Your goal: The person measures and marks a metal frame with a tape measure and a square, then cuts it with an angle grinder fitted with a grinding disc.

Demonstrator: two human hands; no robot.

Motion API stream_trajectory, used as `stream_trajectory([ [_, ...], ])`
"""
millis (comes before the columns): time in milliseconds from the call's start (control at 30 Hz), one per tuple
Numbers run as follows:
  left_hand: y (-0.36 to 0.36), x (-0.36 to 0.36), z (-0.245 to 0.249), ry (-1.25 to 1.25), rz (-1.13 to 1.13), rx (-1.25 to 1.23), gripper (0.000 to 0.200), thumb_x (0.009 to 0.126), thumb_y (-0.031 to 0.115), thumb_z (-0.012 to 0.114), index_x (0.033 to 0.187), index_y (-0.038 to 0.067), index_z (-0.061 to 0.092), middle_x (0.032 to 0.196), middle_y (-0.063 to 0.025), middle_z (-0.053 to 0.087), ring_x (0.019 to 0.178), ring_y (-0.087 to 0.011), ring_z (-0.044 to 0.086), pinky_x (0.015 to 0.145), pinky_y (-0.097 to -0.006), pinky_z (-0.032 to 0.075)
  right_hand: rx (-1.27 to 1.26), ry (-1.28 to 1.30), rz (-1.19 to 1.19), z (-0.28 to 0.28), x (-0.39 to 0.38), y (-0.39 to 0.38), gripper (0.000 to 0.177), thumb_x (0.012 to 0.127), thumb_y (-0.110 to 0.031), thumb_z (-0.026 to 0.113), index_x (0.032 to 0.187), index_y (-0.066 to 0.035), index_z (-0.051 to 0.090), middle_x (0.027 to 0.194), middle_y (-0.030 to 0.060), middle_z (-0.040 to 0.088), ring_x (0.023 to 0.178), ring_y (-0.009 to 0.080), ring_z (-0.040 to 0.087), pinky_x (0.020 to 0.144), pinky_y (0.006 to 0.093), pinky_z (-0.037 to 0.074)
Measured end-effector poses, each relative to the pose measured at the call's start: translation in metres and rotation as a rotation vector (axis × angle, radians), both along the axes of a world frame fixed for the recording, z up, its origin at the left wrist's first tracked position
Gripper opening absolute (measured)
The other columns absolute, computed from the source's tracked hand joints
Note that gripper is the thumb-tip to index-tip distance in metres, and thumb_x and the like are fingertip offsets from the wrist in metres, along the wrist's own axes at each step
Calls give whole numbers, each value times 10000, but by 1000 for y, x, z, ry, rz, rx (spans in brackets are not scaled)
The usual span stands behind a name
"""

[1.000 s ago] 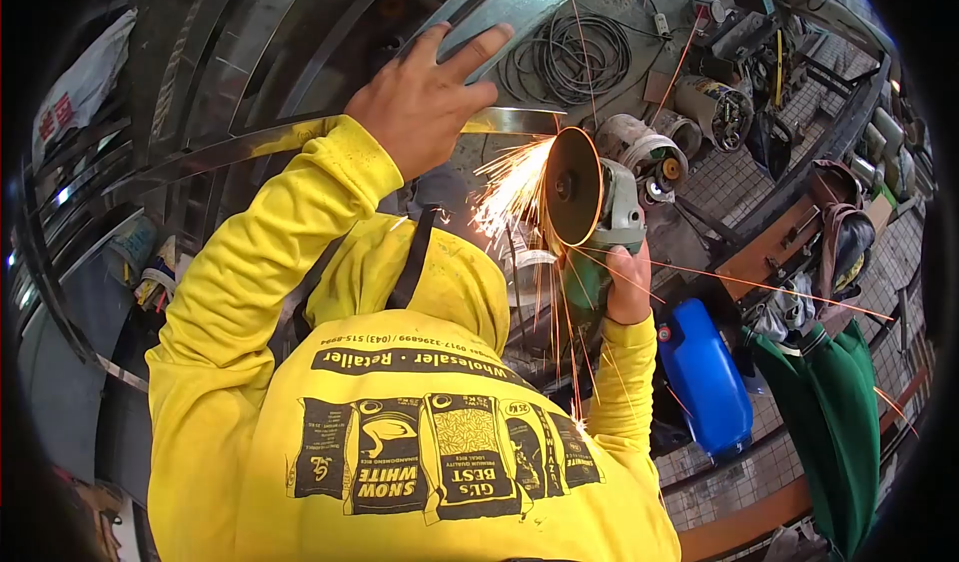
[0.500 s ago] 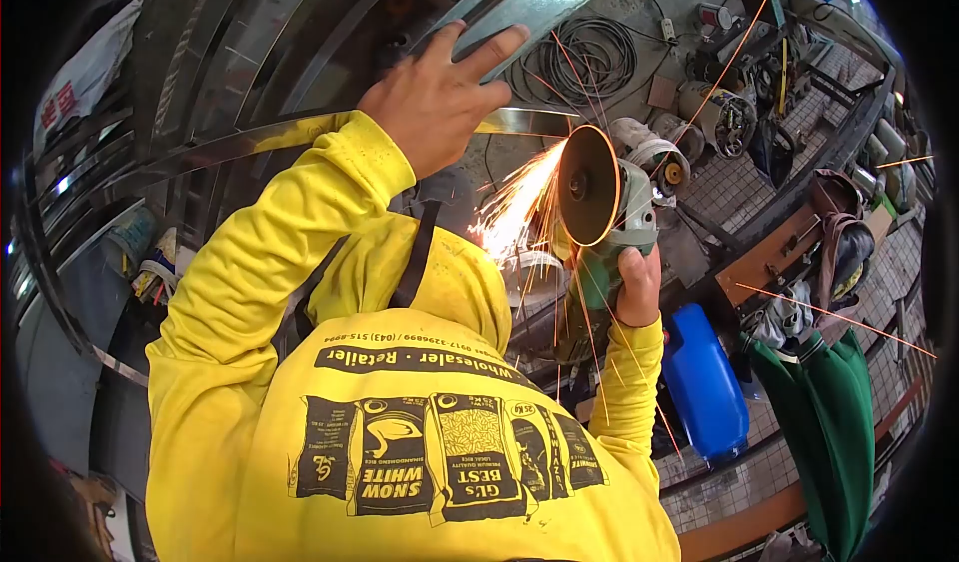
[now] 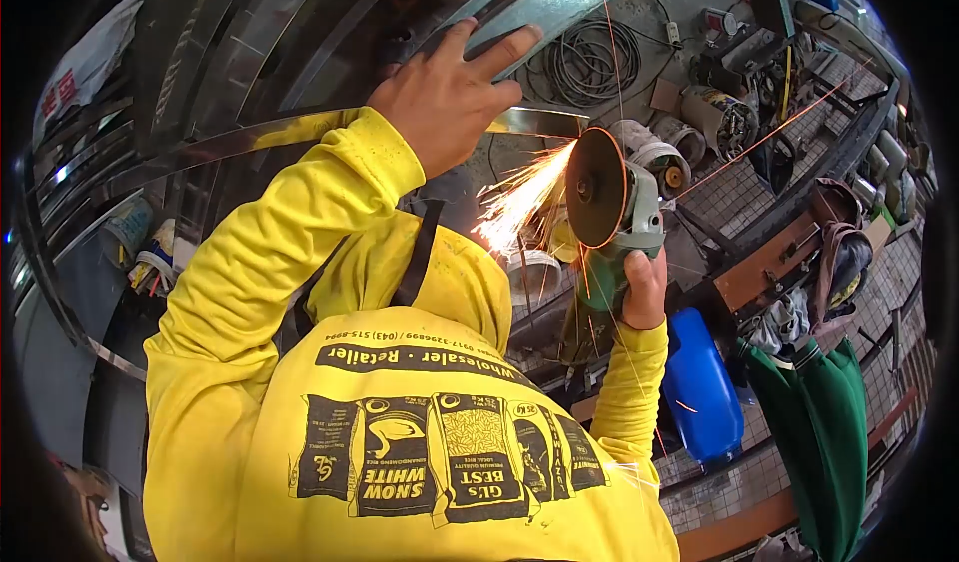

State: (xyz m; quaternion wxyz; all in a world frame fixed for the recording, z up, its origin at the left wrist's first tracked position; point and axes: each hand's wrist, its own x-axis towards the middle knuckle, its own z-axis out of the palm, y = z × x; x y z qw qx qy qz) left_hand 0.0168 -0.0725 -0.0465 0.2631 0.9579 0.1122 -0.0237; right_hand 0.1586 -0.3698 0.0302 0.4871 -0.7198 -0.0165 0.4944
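Observation:
My right hand (image 3: pixel 644 290) is closed round the green-grey body of an angle grinder (image 3: pixel 604 277). Its thin cutting disc (image 3: pixel 596 187) touches or nearly touches the end of a shiny flat metal strip (image 3: pixel 544 122), and orange sparks (image 3: pixel 524 197) spray down to the left. My left hand (image 3: pixel 445 97) lies over that strip with its fingers spread, close to the disc; its palm side is hidden. Both arms are in yellow sleeves, and my printed yellow shirt (image 3: pixel 440 352) fills the lower middle.
A coiled black cable (image 3: pixel 589 62) lies on the floor ahead. White buckets (image 3: pixel 649 147) stand behind the grinder, and a blue jug (image 3: pixel 704 387) and green cloth (image 3: pixel 814 432) are at the right. Curved metal bars (image 3: pixel 215 72) fill the upper left.
The grinder and my right hand have shifted slightly right, and the disc is turned a little. My left hand has moved slightly right. Sparks still fly.

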Motion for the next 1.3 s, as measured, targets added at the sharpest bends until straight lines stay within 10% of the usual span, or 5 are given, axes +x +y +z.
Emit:
stream_trajectory([
  [233,-1,-1,-1,-26,14,-27,164,836,47,679,981,115,649,1648,0,339,1398,-461,441,924,-487,616,42,113,14,6,4,8,1024,835,-591,787,1527,2,321,1299,144,604,1027,226,672,846,366,577],
  [533,-2,-1,-2,-46,26,-37,127,837,52,686,938,105,630,1637,-4,352,1386,-463,447,926,-475,617,-5,93,9,7,5,7,944,869,-587,751,1507,4,384,1336,115,595,1164,214,615,1010,344,491],
  [967,-2,-1,-2,-51,34,-41,108,846,57,681,923,102,620,1628,-10,370,1361,-466,476,925,-466,615,-21,48,6,9,9,13,1007,825,-631,790,1496,2,386,1273,123,608,1003,197,659,854,341,555],
  [1300,-4,-1,-1,-60,41,-30,103,846,50,672,916,101,617,1624,-12,373,1360,-458,477,923,-455,617,40,96,21,-1,13,-1,962,859,-568,769,1521,9,376,1403,106,554,1240,214,564,1062,359,449],
])
